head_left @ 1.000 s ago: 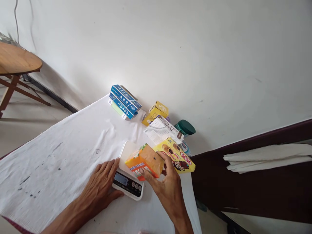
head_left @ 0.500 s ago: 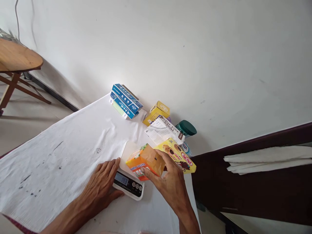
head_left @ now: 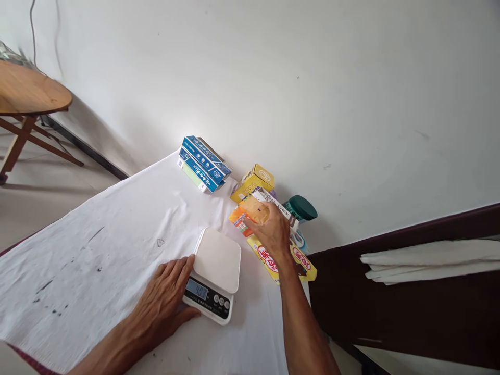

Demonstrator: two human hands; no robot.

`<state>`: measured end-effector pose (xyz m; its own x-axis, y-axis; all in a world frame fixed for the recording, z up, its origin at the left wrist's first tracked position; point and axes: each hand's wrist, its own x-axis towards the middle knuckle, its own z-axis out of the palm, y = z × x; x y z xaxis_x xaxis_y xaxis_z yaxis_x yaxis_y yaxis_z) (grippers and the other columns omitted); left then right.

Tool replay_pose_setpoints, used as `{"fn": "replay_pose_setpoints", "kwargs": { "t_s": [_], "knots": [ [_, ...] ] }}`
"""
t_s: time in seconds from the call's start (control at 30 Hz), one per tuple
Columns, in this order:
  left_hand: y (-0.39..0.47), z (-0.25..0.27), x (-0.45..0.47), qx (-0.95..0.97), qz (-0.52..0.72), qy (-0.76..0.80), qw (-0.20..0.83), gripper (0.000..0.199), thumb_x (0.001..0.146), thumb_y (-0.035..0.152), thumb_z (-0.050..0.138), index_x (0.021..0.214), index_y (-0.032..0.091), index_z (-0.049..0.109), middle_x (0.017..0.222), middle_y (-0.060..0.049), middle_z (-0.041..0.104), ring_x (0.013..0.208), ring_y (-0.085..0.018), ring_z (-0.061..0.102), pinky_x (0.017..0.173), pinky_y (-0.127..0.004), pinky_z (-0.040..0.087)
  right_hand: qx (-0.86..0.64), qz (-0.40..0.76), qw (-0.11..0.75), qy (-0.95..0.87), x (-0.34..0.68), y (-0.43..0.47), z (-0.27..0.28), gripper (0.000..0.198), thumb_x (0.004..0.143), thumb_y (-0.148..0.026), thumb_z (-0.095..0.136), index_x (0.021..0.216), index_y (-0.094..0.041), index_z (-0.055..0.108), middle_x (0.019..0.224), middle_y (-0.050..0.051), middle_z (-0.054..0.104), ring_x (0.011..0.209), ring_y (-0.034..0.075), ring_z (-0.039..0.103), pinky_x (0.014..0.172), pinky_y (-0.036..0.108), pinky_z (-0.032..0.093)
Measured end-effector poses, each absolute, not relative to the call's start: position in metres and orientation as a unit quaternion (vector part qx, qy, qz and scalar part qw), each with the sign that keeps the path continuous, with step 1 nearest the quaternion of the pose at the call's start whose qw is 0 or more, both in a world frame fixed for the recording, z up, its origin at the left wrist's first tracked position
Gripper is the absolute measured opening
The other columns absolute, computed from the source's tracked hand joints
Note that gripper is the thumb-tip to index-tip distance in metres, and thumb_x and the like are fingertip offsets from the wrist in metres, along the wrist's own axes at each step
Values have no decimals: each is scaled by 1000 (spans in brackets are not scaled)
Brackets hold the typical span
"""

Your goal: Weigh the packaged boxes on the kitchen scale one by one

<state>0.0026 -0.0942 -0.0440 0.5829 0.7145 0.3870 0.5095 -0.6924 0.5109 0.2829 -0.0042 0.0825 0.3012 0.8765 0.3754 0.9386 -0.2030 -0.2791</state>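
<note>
orange box (head_left: 253, 209), contents hidden, is pinched between fingers of the right hand (head_left: 275, 233), right of centre. the left hand (head_left: 166, 286), fingers together, touches the scale (head_left: 217, 258); a lidded green tub (head_left: 301, 208) stands farther right.

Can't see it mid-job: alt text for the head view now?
The right hand grips an orange box close to a yellow carton, while the left hand touches the left side of a white digital scale on a white-clothed table. Blue cartons sit farther back.
</note>
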Motion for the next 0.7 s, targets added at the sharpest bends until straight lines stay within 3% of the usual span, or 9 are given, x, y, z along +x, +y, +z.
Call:
{"fn": "replay_pose_setpoints", "kwargs": {
  "t_s": [0.23, 0.43, 0.57, 0.7],
  "knots": [
    [-93, -41, 3, 871, 294, 353, 175, 100, 97, 53, 64, 164, 22, -3, 143, -18, 58, 124, -36, 59, 99, -50, 48, -804, -51, 70, -588, 285, 2, 64, 54, 87, -43, 69, 130, -11, 57, 125, 18, 69, 115, 32, 65, 95, 40, 48],
    [-96, -50, 5, 862, 291, 365, 195, 103, 94, 56, 68, 165, 24, 0, 148, -16, 56, 129, -35, 57, 105, -49, 44, -792, -78, 12, -606, 281, 0, 89, 38, 86, -39, 72, 112, -11, 65, 117, 21, 68, 117, 38, 61, 92, 44, 47],
    [-98, -56, 7, 858, 298, 374, 190, 106, 92, 56, 70, 165, 25, 0, 149, -16, 56, 131, -35, 56, 108, -50, 44, -752, -139, 60, -642, 257, 20, 106, 36, 91, -43, 67, 114, -15, 63, 119, 18, 66, 117, 34, 58, 92, 43, 47],
    [-97, -54, 6, 857, 307, 365, 193, 109, 91, 55, 71, 165, 26, -3, 148, -17, 57, 129, -35, 58, 106, -49, 45, -722, -67, 143, -673, 228, 74, 107, 51, 88, -44, 70, 126, -14, 58, 131, 18, 62, 128, 34, 51, 103, 43, 42]
  ]
}}
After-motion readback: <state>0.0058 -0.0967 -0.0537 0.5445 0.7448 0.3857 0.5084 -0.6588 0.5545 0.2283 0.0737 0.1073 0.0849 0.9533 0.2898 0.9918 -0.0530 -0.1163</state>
